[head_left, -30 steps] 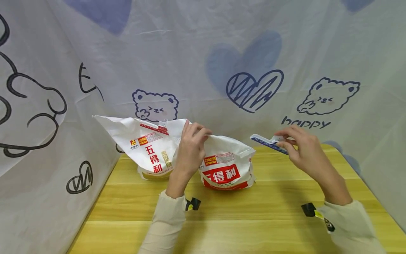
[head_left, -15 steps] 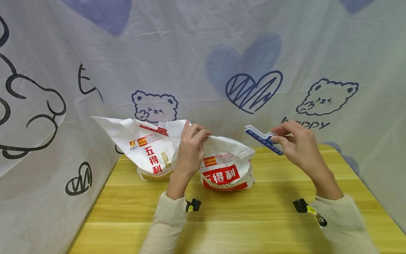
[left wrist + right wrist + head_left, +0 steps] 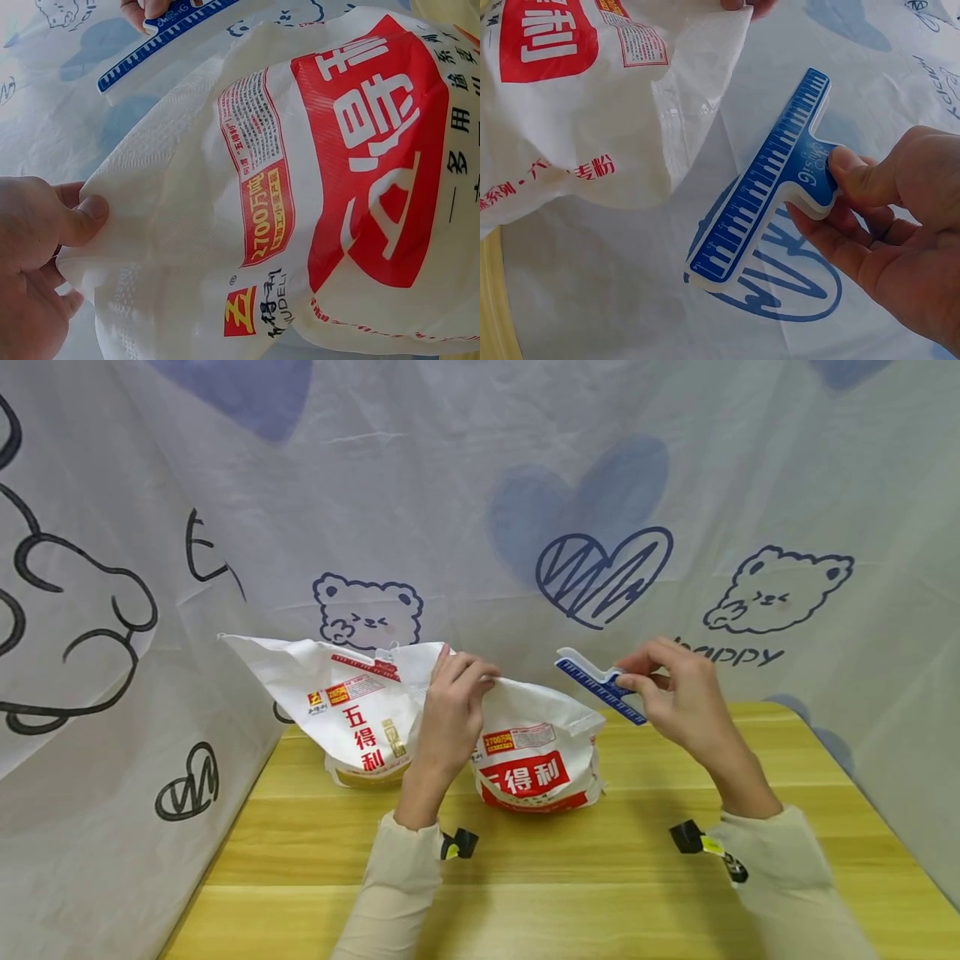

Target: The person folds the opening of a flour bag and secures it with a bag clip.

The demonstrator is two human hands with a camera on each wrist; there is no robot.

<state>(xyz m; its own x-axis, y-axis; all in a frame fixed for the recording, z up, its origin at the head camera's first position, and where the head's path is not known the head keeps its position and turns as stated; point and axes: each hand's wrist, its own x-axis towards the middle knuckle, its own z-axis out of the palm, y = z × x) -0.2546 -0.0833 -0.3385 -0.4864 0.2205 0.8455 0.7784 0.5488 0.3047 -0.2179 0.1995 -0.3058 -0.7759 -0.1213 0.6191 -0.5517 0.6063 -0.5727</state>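
My left hand (image 3: 450, 714) pinches the top edge of a white flour bag (image 3: 525, 727) with red print, which stands on the table. In the left wrist view, thumb and fingers grip the folded corner of this bag (image 3: 180, 195). My right hand (image 3: 678, 693) holds a blue-and-white clip (image 3: 600, 689) with a piano-key pattern by its handle. The clip hangs in the air to the right of the bag's upper edge, apart from it. In the right wrist view, thumb and fingers pinch the tab of the clip (image 3: 761, 184), its long jaws together.
A second white flour bag (image 3: 367, 718) stands to the left, with a red clip (image 3: 366, 666) across its upper part. Both bags are on a yellow wooden table (image 3: 600, 885). Behind and beside the table hangs a pale cloth (image 3: 480, 510) with hearts and bears.
My right hand has moved left with the blue clip, bringing it nearer to the right-hand bag and tilting it more steeply. The left hand has stayed on the bag's top edge.
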